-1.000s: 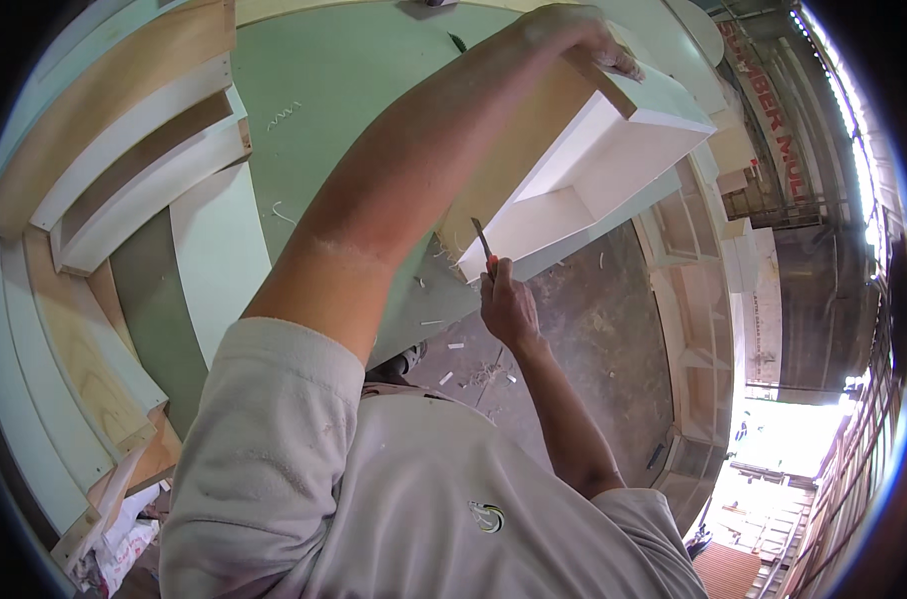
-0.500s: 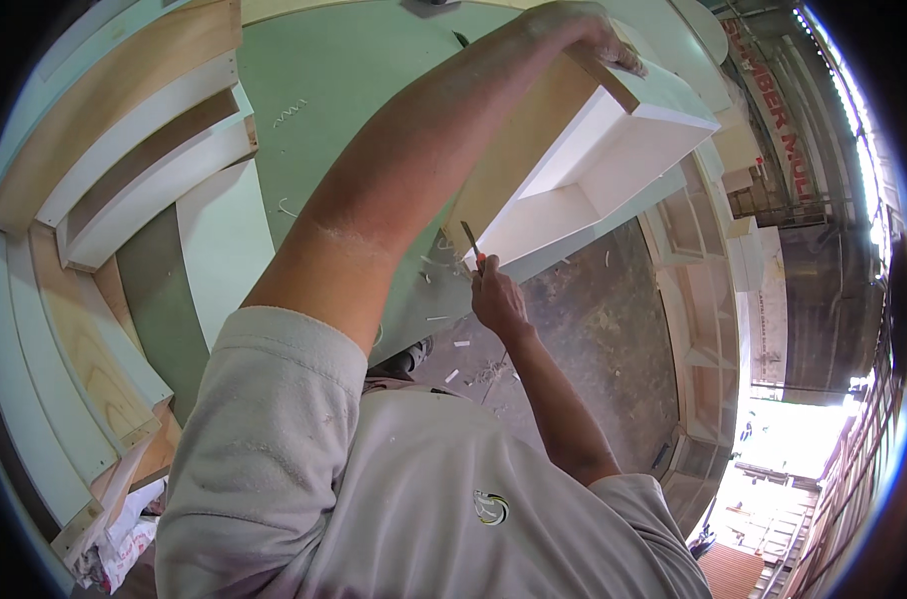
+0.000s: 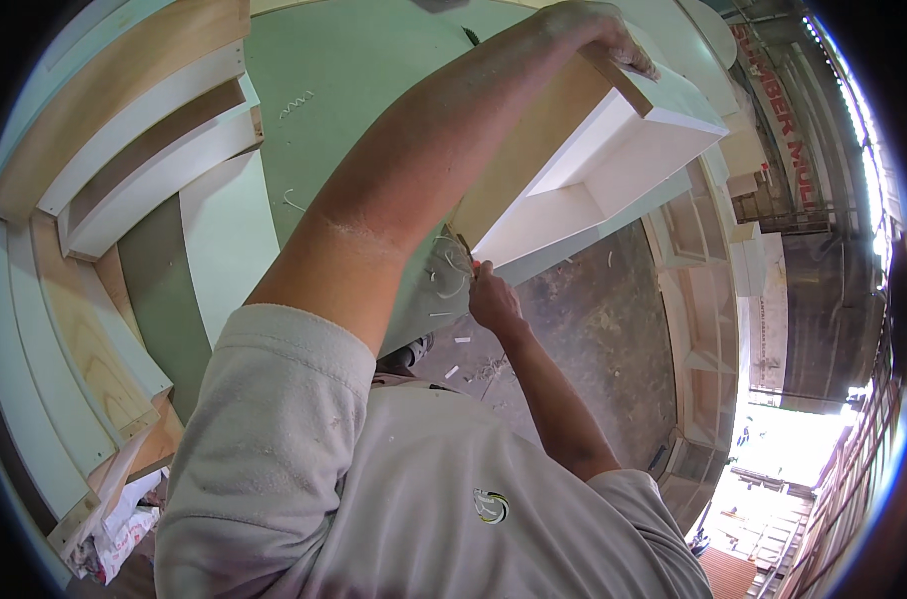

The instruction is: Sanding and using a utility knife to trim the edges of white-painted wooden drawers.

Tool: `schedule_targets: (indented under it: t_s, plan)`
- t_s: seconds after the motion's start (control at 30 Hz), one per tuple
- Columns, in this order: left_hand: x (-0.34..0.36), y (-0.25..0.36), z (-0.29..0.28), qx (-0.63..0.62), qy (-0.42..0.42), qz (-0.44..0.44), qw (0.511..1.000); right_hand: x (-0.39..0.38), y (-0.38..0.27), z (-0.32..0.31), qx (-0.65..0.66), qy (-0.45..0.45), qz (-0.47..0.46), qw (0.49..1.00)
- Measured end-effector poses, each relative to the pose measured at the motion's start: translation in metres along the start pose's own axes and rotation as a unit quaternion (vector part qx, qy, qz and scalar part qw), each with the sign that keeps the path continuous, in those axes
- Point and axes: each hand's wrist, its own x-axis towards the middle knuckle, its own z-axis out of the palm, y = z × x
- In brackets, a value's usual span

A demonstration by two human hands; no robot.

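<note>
The left hand (image 3: 598, 35) is stretched up and away, fingers curled over the top edge of a white box (image 3: 613, 160), gripping it firmly with the thumb side hidden behind the board. The box is an open, shelf-like frame with white inner faces and a bare wood-coloured outer side; it stands tilted on a pale green worktop (image 3: 353, 110), its open side turned to the right. The right hand (image 3: 493, 299) is closed in a fist at the box's lower corner, pinching a thin dark tool (image 3: 464, 246) whose tip meets the bottom edge of the box; what kind of tool it is cannot be told. Around that corner lie thin white curled shavings (image 3: 443, 280) on the worktop, and more scraps are scattered on the grey floor (image 3: 593, 329) below. To the left, white and wood-faced boards (image 3: 124, 150) lean stacked against each other, with more panels (image 3: 64, 349) lower down. To the right stand pale cabinet frames (image 3: 708, 299), well apart from both hands.
</note>
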Motion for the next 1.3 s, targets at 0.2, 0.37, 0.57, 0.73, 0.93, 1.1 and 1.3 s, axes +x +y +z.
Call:
schedule_targets:
  t_s: [0.2, 0.37, 0.57, 0.73, 0.93, 1.1, 1.3]
  plan:
    - [-0.004, -0.007, 0.001, -0.056, -0.07, 0.093, 0.992, -0.009, 0.009, 0.022, 0.0, -0.018, -0.007, 1.0]
    - [0.047, 0.017, 0.046, 0.431, 0.039, -0.365, 0.824, -0.022, 0.032, 0.009, 0.003, -0.03, 0.061, 0.998]
    - [0.021, 0.007, 0.011, 0.31, 0.034, -0.253, 0.916, -0.053, 0.025, -0.022, -0.011, -0.109, -0.062, 0.992]
    - [0.027, 0.026, 0.047, 0.476, 0.076, -0.329, 0.812, -0.036, -0.015, -0.016, 0.105, 0.081, -0.222, 0.966]
    - [0.01, 0.023, 0.045, 0.56, 0.102, -0.349, 0.745, -0.032, -0.024, 0.066, 0.091, 0.097, -0.232, 0.964]
    - [0.016, 0.052, 0.044, 0.447, 0.018, -0.318, 0.836, -0.084, 0.083, 0.072, 0.116, 0.094, -0.03, 0.988]
    - [0.025, 0.062, 0.06, 0.419, 0.038, -0.402, 0.813, -0.207, 0.269, 0.139, 0.148, 0.247, 0.296, 0.911]
